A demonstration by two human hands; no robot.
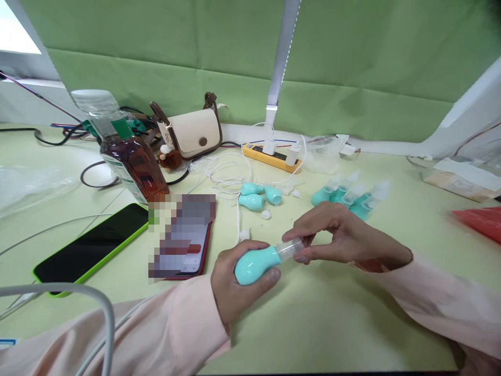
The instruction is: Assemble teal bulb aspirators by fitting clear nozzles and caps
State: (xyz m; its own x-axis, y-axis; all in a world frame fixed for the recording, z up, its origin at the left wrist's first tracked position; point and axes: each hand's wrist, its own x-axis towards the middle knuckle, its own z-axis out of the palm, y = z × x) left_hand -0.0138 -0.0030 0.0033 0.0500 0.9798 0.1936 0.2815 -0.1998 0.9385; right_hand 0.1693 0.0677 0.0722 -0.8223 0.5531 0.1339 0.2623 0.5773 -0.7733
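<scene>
My left hand [230, 292] is wrapped round a turquoise rubber bulb [253, 266], like that of a nasal aspirator, with its neck pointing right. A clear plastic tube [288, 249] sits at the mouth of the neck. The fingers of my right hand [340, 235] pinch the tube's far end; how deep it goes into the bulb I cannot tell. Beyond my hands lie three loose turquoise bulbs [252, 201] with a small whitish piece [265, 214] beside them. Several bulbs fitted with clear tips [360, 203] lie grouped behind my right hand.
On the left are a phone in a green case [94, 243], a second phone [186, 237] and a bottle of dark liquid [131, 162]. A cream handbag [198, 133] and a yellow power strip [272, 158] line the back. Red packaging [481, 222] and a tissue pack [462, 180] lie right.
</scene>
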